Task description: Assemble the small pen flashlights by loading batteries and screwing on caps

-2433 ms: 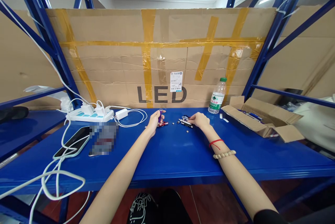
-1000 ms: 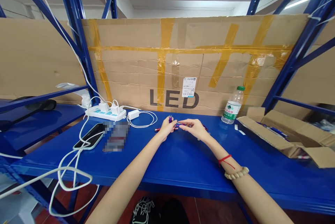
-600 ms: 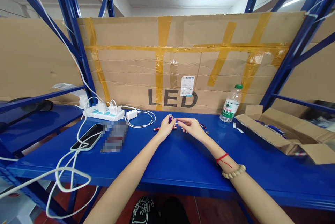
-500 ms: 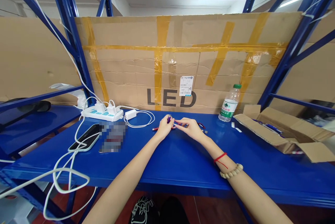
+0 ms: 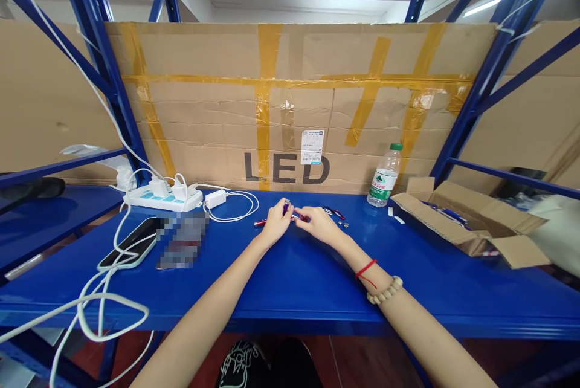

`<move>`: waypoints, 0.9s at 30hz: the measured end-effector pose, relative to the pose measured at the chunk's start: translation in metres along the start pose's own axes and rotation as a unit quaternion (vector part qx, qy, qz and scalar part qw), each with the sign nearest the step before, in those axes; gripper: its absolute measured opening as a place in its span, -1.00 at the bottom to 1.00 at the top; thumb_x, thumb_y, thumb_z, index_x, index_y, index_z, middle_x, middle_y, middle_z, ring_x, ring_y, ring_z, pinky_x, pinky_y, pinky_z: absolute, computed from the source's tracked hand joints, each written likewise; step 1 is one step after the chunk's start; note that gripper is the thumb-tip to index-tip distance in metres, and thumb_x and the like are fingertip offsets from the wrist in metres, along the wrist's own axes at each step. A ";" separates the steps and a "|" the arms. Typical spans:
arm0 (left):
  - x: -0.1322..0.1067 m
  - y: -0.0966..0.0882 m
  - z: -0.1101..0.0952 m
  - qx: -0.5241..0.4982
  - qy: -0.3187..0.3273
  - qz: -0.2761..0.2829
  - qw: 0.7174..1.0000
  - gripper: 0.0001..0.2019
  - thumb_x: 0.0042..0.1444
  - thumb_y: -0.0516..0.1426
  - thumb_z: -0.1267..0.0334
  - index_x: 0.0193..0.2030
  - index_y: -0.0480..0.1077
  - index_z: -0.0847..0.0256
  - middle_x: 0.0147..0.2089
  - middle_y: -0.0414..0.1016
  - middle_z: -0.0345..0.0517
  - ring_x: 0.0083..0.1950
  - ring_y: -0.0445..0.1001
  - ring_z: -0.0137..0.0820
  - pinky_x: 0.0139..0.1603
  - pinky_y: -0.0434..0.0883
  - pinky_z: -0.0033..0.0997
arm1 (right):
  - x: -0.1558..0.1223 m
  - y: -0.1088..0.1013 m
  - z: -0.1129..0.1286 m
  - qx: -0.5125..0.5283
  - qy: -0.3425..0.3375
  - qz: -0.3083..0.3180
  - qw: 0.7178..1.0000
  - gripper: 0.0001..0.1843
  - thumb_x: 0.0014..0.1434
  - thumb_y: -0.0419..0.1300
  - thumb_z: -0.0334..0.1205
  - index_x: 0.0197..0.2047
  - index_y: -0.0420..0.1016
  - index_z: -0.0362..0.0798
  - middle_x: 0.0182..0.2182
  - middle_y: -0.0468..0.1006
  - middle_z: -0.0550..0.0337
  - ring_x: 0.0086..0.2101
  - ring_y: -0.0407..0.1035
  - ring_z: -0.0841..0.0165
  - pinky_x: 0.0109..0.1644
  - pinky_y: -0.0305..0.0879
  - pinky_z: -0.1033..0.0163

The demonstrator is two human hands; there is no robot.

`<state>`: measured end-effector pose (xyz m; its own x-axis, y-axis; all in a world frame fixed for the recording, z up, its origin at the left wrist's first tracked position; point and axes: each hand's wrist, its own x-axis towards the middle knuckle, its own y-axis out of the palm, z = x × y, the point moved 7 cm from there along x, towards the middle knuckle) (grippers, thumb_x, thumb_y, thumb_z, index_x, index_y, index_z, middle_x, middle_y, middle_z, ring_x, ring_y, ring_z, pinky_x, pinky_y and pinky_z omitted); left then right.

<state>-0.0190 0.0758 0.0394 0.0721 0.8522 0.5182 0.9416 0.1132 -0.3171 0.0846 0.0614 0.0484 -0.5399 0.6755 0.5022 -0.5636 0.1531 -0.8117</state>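
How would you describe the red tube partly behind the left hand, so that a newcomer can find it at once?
Below the large cardboard marked LED is a blue table. There, a slim red tube sticks out on the left side of the left hand. It lies on the table, unlike the purple piece held in that hand.

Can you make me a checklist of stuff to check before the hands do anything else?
1. Left hand has the purple piece: ok, held in the fingers.
2. Right hand shows what it's gripping: not ok, fingers cover most of it.
3. The hands' pieces are joined together: cannot tell, too small and hidden.
4. Small metal bits are on the table: ok, just past the right hand.
5. Water bottle is capped: ok, green cap on, standing upright.
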 end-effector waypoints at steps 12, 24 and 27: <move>-0.004 0.006 -0.002 -0.051 -0.033 0.023 0.998 -0.77 0.04 0.03 0.09 -0.46 0.11 0.19 -0.53 0.18 -0.30 -0.46 0.18 -0.50 -0.40 0.18 -0.55 | 0.001 -0.012 -0.002 -0.005 0.006 -0.068 0.998 -0.76 0.18 -0.03 -0.24 -0.31 0.46 -0.07 -0.53 0.34 0.21 -0.51 0.23 0.43 -0.40 0.10 0.35; -0.003 0.013 0.004 0.014 0.031 0.079 0.996 -0.83 0.16 -0.09 0.16 -0.18 0.21 0.14 -0.46 0.28 -0.23 -0.41 0.29 -0.43 -0.30 0.22 -0.47 | -0.003 -0.026 -0.006 0.050 0.026 -0.153 0.987 -0.62 0.22 -0.11 -0.13 -0.02 0.40 -0.02 -0.35 0.45 0.10 -0.37 0.33 0.35 -0.25 0.26 0.26; -0.003 0.016 0.005 0.036 0.044 0.090 0.994 -0.80 0.18 -0.13 0.15 -0.17 0.20 0.15 -0.47 0.28 -0.22 -0.41 0.30 -0.43 -0.31 0.22 -0.47 | -0.003 -0.025 -0.006 0.053 0.024 -0.149 0.987 -0.62 0.23 -0.12 -0.14 -0.03 0.40 -0.01 -0.34 0.45 0.11 -0.37 0.34 0.36 -0.27 0.26 0.28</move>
<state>-0.0060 0.0772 0.0289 0.2683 0.8146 0.5143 0.8849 0.0026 -0.4657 0.1038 0.0601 0.0656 -0.3111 0.6452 0.6978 -0.7572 0.2755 -0.5922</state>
